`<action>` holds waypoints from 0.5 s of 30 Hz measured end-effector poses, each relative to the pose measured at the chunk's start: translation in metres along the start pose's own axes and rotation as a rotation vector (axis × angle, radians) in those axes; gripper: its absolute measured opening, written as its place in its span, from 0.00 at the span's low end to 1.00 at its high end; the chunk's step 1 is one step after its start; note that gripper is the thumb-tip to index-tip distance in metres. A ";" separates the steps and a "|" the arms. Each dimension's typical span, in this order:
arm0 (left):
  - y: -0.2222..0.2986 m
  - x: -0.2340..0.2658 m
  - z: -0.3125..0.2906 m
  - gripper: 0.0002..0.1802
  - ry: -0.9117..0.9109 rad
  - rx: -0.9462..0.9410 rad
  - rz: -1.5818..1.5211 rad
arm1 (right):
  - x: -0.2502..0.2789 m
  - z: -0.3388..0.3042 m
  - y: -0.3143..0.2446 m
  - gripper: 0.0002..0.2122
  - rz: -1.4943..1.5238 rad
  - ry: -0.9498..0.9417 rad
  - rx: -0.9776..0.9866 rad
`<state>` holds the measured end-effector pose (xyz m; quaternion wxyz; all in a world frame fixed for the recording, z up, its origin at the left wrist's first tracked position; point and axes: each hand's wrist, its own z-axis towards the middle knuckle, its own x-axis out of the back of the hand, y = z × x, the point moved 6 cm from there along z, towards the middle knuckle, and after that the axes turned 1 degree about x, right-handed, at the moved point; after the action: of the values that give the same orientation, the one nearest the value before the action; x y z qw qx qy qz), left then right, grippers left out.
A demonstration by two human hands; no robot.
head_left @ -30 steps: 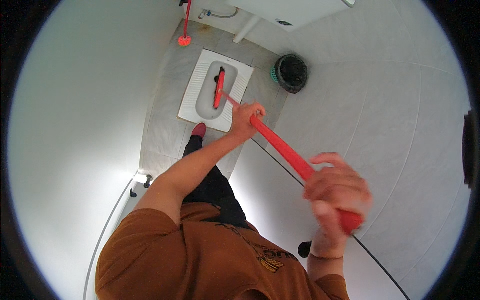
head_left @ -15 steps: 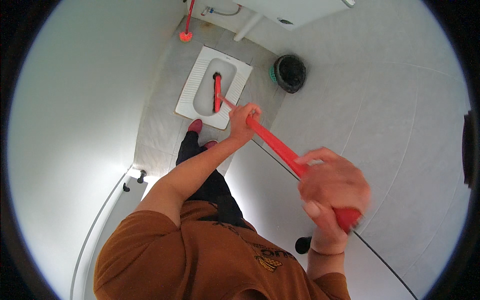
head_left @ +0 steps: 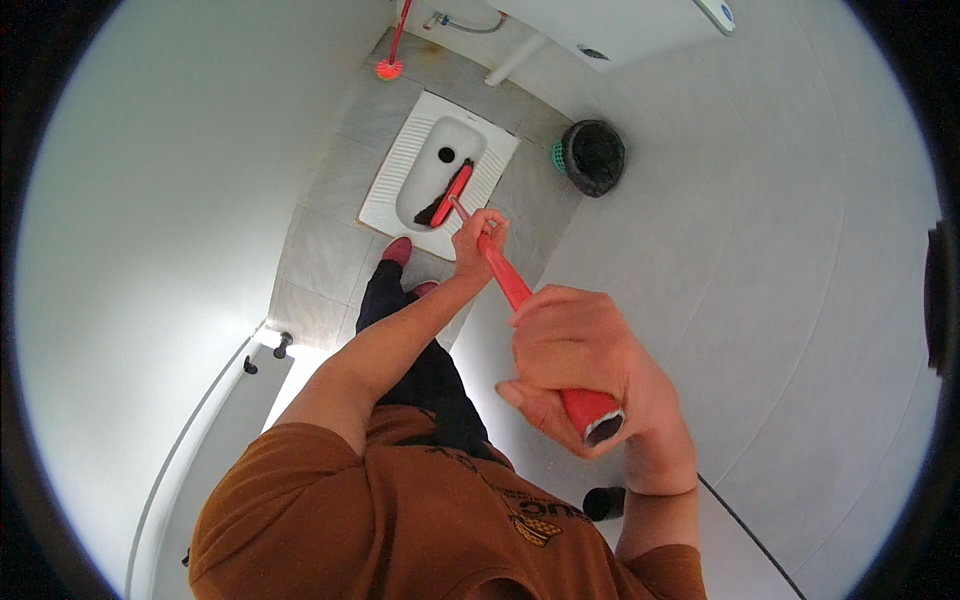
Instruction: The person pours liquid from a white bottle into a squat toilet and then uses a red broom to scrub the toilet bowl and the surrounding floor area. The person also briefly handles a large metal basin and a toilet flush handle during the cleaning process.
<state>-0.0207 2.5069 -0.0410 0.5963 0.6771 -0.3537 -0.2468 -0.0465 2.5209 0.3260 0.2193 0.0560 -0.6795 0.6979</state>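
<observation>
Red handle [head_left: 507, 278] partly behind right hand [head_left: 583, 350], white tank [head_left: 625, 28] partly beyond top edge

Here a bright glow is cast on the smooth white wall [head_left: 180, 220], bleached palest low down; the grey tiled wall [head_left: 740, 220] is lit softer, straight edges bowed, corners swallowed by black!

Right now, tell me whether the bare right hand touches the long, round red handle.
Touching. The head view shows the right hand wrapped around the red handle, which emerges on both sides of the fist.
</observation>
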 end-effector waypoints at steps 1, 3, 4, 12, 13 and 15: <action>0.001 0.002 0.003 0.08 0.001 -0.047 0.006 | -0.002 0.000 0.006 0.14 0.014 -0.012 -0.016; 0.002 0.004 0.014 0.08 0.002 -0.142 0.018 | -0.008 0.003 0.016 0.14 -0.048 -0.038 -0.064; -0.002 0.002 0.022 0.09 0.012 -0.157 0.016 | -0.011 0.007 0.021 0.14 -0.079 -0.053 -0.086; 0.006 0.014 0.012 0.08 0.036 -0.066 -0.020 | -0.006 0.023 0.014 0.12 0.012 -0.070 0.004; 0.004 0.015 0.016 0.07 0.015 -0.050 0.022 | -0.001 0.027 0.017 0.12 0.053 -0.060 0.001; -0.001 0.018 0.025 0.06 -0.029 -0.019 0.106 | -0.001 0.038 0.024 0.12 0.024 -0.104 -0.038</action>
<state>-0.0276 2.4770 -0.0446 0.6097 0.6482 -0.3951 -0.2280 -0.0633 2.4838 0.3064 0.1763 0.0800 -0.7038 0.6835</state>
